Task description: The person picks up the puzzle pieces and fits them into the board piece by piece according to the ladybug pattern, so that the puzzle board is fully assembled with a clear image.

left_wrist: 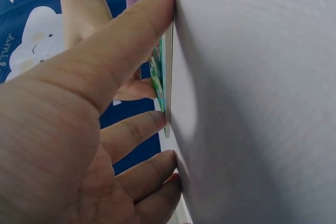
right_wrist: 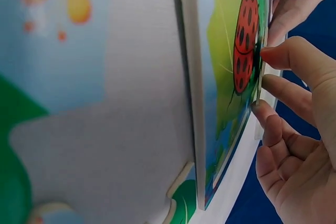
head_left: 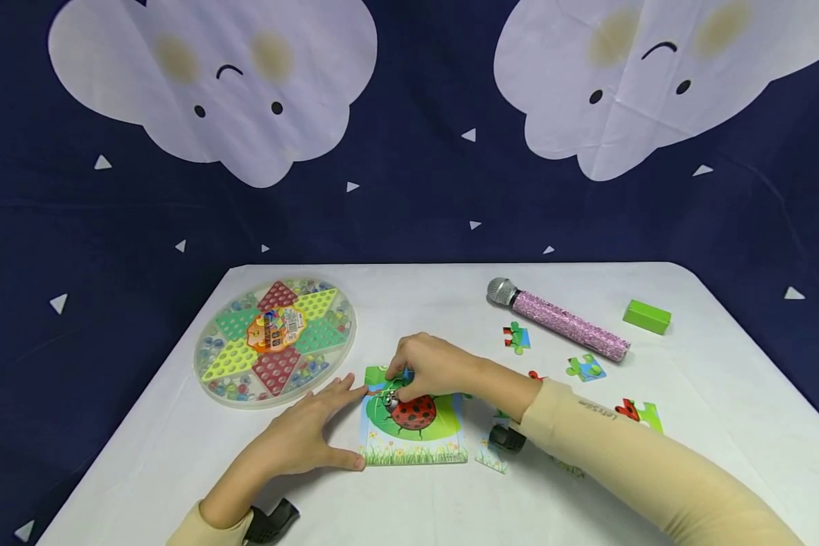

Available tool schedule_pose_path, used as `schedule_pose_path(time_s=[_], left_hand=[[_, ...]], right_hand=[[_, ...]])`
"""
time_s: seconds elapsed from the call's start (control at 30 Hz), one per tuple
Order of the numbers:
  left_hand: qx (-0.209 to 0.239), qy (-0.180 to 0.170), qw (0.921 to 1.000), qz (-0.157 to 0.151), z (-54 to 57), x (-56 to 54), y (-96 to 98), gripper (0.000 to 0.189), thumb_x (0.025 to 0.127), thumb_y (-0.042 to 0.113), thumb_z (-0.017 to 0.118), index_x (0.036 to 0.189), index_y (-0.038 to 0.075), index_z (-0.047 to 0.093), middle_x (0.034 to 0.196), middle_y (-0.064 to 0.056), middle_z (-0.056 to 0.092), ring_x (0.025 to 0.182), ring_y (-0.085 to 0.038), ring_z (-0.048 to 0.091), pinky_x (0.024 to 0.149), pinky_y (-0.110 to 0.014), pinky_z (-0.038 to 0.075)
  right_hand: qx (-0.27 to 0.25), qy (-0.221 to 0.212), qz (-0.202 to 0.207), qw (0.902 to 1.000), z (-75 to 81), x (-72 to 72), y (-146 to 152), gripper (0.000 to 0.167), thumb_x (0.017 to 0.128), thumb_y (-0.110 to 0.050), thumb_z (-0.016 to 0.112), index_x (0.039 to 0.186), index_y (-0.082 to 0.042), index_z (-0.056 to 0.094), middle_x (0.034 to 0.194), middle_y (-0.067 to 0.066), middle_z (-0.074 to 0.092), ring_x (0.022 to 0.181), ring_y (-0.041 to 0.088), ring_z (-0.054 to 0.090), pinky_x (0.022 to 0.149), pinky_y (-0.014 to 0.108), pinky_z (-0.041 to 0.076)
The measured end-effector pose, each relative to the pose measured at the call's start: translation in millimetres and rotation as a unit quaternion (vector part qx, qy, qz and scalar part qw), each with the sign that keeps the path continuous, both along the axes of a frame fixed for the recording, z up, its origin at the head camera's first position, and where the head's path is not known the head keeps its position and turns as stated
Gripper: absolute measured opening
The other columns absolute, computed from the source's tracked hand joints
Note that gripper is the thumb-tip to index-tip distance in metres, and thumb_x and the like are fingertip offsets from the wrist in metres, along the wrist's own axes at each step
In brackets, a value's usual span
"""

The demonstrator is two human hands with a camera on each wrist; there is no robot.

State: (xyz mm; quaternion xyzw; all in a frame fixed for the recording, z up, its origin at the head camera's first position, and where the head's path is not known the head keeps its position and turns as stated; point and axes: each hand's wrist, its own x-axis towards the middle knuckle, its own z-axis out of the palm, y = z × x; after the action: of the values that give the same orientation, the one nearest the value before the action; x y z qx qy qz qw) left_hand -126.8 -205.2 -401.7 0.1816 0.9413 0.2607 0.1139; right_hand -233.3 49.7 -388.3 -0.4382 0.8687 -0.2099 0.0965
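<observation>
A square ladybug puzzle board lies on the white table in front of me. My right hand is over its upper left part, with thumb and fingers pinching a puzzle piece that looks tilted against the board in the left wrist view. Much of that piece is hidden by the fingers. To the board's left, my left hand is spread with fairly straight fingers; its thumb and index finger touch the board's left edge. In the right wrist view the red ladybug shows beside the right fingertips.
Loose puzzle pieces lie scattered to the right, some partly under the right forearm. A pink glitter microphone and a green block lie farther back. A round marble game board stands at the back left.
</observation>
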Motion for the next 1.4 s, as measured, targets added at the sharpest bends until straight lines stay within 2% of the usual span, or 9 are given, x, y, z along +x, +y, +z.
schedule_pose_path(time_s=[0.17,0.37,0.57,0.87,1.17,1.4], left_hand=[[-0.001,0.003,1.0000,-0.001,-1.1,-0.8,-0.5,0.107,0.072,0.057,0.095,0.160,0.016,0.052,0.174,-0.019,0.035,0.163,-0.045,0.030,0.129,-0.074,0.022],[0.006,0.004,1.0000,-0.004,-0.5,-0.2,0.1,0.105,0.072,0.053,0.096,0.160,0.015,0.053,0.173,-0.020,0.036,0.162,-0.046,0.031,0.129,-0.075,0.022],[0.007,0.006,0.9999,-0.008,2.5,0.8,0.6,0.105,0.072,0.054,0.096,0.160,0.016,0.052,0.173,-0.020,0.036,0.161,-0.047,0.031,0.129,-0.075,0.022],[0.006,0.004,1.0000,-0.006,2.8,1.4,0.3,0.106,0.072,0.055,0.096,0.161,0.016,0.052,0.173,-0.020,0.036,0.162,-0.046,0.031,0.129,-0.075,0.021],[0.007,-0.002,1.0000,-0.005,4.7,2.1,1.6,0.106,0.072,0.054,0.096,0.161,0.017,0.052,0.174,-0.019,0.036,0.162,-0.045,0.030,0.130,-0.074,0.021],[0.010,-0.004,0.9999,-0.010,1.4,1.1,-0.4,0.106,0.074,0.055,0.095,0.162,0.018,0.050,0.174,-0.021,0.034,0.163,-0.047,0.029,0.129,-0.076,0.018]], right_hand=[[0.004,0.012,-0.001,0.9999,0.5,2.2,-0.9,0.027,0.087,-0.021,0.089,0.112,-0.012,0.085,0.109,0.002,0.078,0.101,0.016,0.072,0.091,0.033,0.063],[0.013,0.029,-0.008,0.9995,-0.5,3.1,-4.1,0.027,0.087,-0.023,0.089,0.112,-0.014,0.086,0.108,0.000,0.078,0.099,0.013,0.070,0.090,0.031,0.061],[0.007,0.019,-0.018,0.9996,-0.3,4.4,-7.5,0.025,0.086,-0.022,0.090,0.110,-0.014,0.086,0.109,0.000,0.077,0.098,0.014,0.070,0.087,0.030,0.061],[0.000,0.012,-0.012,0.9999,-2.4,3.2,-8.1,0.025,0.089,-0.024,0.090,0.112,-0.014,0.086,0.111,0.001,0.077,0.097,0.013,0.069,0.084,0.026,0.059],[-0.001,-0.019,-0.019,0.9996,-0.5,1.4,-6.3,0.026,0.090,-0.025,0.090,0.114,-0.015,0.086,0.113,0.000,0.077,0.097,0.013,0.069,0.085,0.026,0.059],[-0.014,-0.021,-0.024,0.9994,-2.8,1.8,-5.2,0.028,0.088,-0.026,0.091,0.113,-0.016,0.085,0.106,0.000,0.076,0.092,0.012,0.067,0.083,0.024,0.057]])
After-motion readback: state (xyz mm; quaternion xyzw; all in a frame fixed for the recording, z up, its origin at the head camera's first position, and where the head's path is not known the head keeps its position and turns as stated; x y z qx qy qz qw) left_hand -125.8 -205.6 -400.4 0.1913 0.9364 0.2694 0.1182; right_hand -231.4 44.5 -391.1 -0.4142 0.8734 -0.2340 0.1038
